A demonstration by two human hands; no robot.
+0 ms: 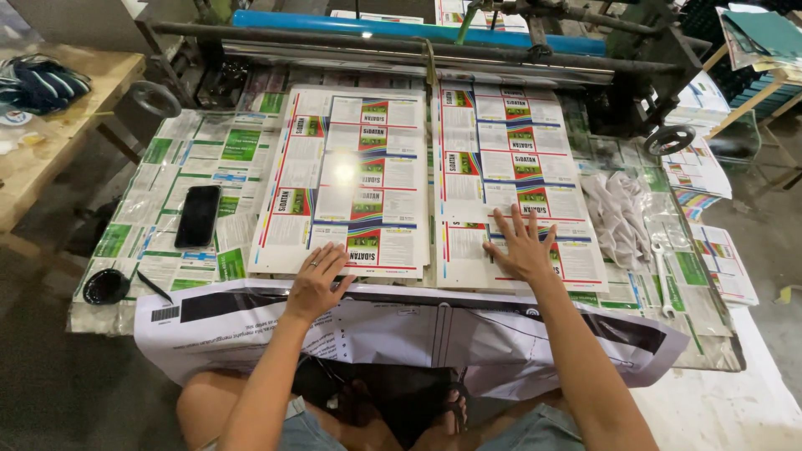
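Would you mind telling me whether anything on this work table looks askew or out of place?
The two stacks of glossy printed sheets lie slightly out of line: the left stack under the left hand sits tilted against the right stack under the right hand. A crumpled grey cloth and a metal spanner lie loose beside them.

Bare arms without sleeves; a thin ring on the left hand (316, 282); denim shorts; dark sandals.

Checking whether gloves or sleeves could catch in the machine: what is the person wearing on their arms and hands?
Nothing covers them. Both forearms are bare with no sleeves in view, and neither hand is gloved. The left hand has a thin ring on one finger. The right hand shows no ring, watch or band that I can see.
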